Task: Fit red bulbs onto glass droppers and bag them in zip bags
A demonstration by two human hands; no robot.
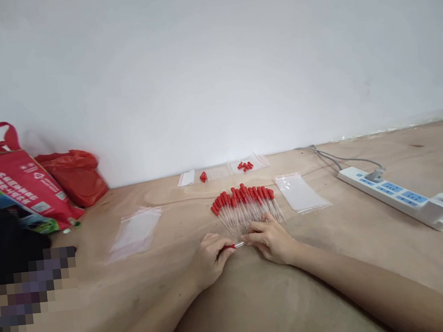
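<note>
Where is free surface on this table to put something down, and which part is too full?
Bare wood lies between the flat plastic bag and the power strip, and between the other clear bag and the left hand. It is crowded around the row of red-capped droppers, where both the left hand and the right hand hold one dropper.

A plain white wall (211, 57) fills the far side of the scene, unmarked, evenly lit by soft, diffuse light with no hard shadows. It meets a bare light-brown plywood surface (371, 256) along a straight line that runs slightly upward toward the right. The wood shows faint grain and a few darker marks at far right. A thin strip of clear tape or film (378, 131) lies along the wall's foot at right.
</note>
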